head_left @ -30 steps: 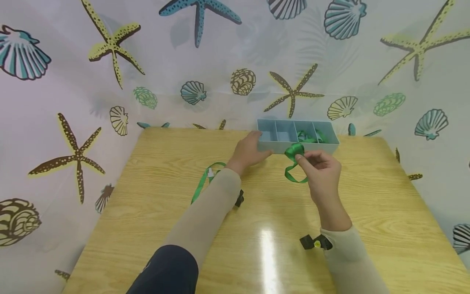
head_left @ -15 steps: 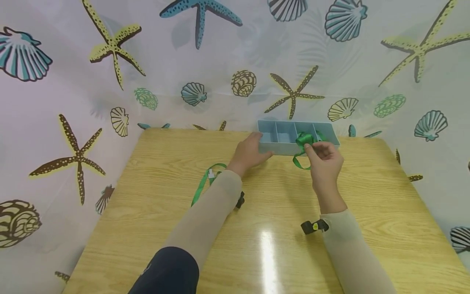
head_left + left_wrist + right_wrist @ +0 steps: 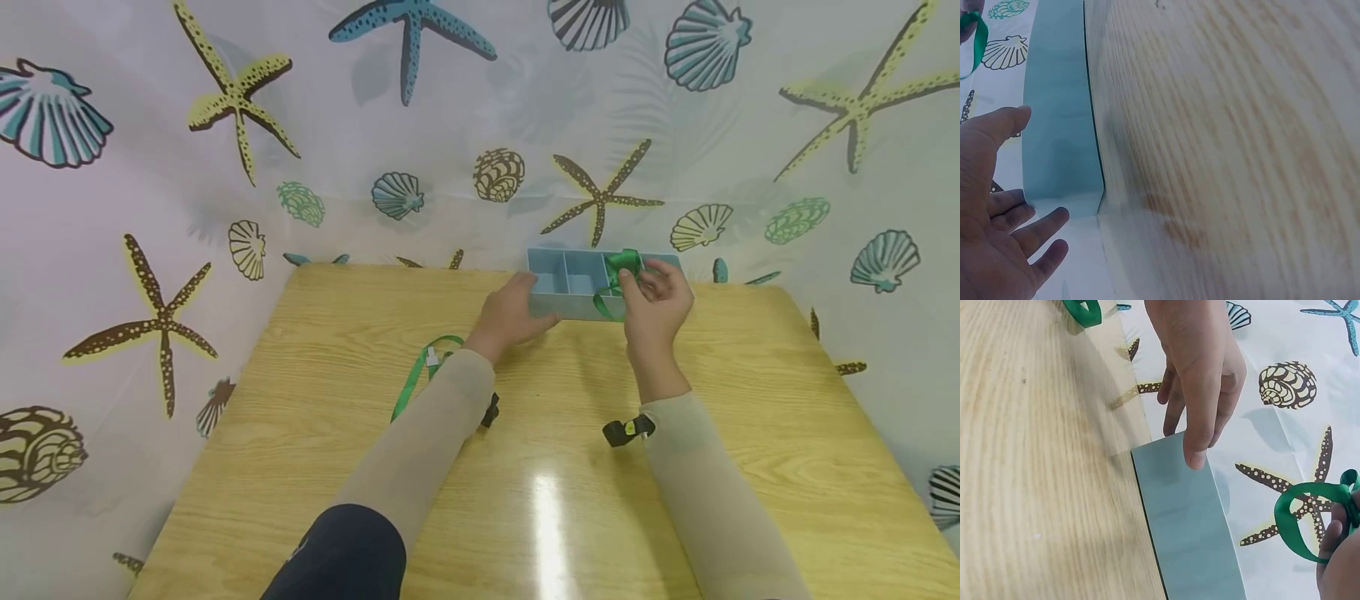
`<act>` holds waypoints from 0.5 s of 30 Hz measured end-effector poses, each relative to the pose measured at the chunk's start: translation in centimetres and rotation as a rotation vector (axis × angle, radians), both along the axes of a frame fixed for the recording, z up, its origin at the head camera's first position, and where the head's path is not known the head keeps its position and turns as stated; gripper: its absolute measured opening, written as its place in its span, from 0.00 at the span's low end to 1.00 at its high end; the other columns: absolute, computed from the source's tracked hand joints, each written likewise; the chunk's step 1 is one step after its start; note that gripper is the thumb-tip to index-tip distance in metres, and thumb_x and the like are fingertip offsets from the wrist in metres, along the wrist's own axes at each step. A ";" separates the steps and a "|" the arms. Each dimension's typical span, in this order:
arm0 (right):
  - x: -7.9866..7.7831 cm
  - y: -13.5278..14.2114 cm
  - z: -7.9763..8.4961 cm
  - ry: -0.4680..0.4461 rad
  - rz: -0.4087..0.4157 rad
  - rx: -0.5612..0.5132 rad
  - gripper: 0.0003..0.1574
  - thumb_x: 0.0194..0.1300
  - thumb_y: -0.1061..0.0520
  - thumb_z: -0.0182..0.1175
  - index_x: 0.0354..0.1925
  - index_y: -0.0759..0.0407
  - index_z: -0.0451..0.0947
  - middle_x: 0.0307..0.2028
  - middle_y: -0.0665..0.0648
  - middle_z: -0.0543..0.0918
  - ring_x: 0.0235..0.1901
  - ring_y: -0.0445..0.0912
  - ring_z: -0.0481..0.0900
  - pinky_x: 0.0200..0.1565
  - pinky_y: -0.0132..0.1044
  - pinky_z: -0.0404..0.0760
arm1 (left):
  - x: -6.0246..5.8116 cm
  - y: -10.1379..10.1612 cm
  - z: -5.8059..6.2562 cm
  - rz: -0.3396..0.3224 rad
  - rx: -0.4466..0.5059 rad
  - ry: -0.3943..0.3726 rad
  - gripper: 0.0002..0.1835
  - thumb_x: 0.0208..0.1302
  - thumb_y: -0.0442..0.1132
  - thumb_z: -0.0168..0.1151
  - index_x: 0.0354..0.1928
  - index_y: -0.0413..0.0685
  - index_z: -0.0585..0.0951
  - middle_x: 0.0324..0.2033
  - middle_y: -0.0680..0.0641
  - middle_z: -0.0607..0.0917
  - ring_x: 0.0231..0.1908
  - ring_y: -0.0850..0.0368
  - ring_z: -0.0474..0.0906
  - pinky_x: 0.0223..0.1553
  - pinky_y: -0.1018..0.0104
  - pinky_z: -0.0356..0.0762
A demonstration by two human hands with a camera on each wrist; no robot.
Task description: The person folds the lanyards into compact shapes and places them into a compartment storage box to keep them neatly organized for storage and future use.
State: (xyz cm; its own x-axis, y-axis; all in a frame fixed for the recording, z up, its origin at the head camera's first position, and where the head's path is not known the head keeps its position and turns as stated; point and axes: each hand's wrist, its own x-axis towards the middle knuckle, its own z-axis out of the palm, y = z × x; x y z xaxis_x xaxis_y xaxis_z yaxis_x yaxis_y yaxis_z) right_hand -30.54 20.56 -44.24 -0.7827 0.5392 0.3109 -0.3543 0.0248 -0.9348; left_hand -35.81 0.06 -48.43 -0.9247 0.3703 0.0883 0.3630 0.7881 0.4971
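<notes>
A pale blue box (image 3: 573, 307) with a row of compartments stands at the back of the table. My left hand (image 3: 510, 312) holds its left end, thumb on the front wall and fingers round the end, as the right wrist view also shows. Between thumb and fingertips my right hand (image 3: 657, 312) pinches a looped green ribbon (image 3: 622, 260) over the third compartment. One loop of this ribbon (image 3: 1291, 519) hangs down in front of the box. The right hand hides the rightmost compartment and whatever lies in it. The two left compartments show bare bottoms.
Left of my left forearm, a green strap (image 3: 408, 387) with a white clip (image 3: 432, 357) lies on the wooden table (image 3: 315, 467), partly hidden by the sleeve. A hanging cloth (image 3: 450, 225) printed with shells and starfish rises directly behind the box.
My right hand has moved forward and slightly right, carrying the green ribbon from in front of the box to above its third compartment. The left hand has stayed at the box's left end.
</notes>
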 end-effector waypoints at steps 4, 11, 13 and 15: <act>-1.4 -0.1 0.3 -0.046 0.017 -0.027 0.18 0.69 0.62 0.71 0.56 0.58 0.82 0.40 0.49 0.82 0.39 0.42 0.84 0.47 0.32 0.85 | 0.0 0.1 0.0 -0.004 -0.011 0.026 0.47 0.70 0.64 0.67 0.80 0.44 0.65 0.79 0.44 0.69 0.78 0.48 0.67 0.77 0.53 0.68; -3.8 0.2 -0.6 -0.194 0.035 -0.022 0.18 0.72 0.58 0.70 0.59 0.56 0.83 0.44 0.45 0.84 0.45 0.39 0.82 0.52 0.33 0.82 | 0.2 0.0 -0.2 -0.004 0.016 0.004 0.49 0.67 0.64 0.70 0.80 0.44 0.65 0.79 0.44 0.69 0.77 0.47 0.68 0.77 0.54 0.69; -4.2 0.1 -0.9 -0.206 0.024 -0.023 0.18 0.72 0.58 0.70 0.58 0.56 0.84 0.44 0.45 0.84 0.46 0.39 0.81 0.54 0.33 0.80 | 0.4 -0.1 -0.2 -0.006 0.028 -0.006 0.50 0.66 0.65 0.70 0.80 0.45 0.65 0.79 0.45 0.68 0.77 0.47 0.67 0.77 0.54 0.68; -4.5 -0.2 -1.1 -0.203 0.016 -0.039 0.17 0.72 0.58 0.70 0.57 0.55 0.84 0.42 0.45 0.83 0.46 0.39 0.80 0.54 0.35 0.79 | 0.5 -0.3 -0.1 -0.011 0.042 -0.014 0.50 0.66 0.65 0.70 0.80 0.45 0.65 0.79 0.45 0.68 0.78 0.47 0.67 0.77 0.53 0.68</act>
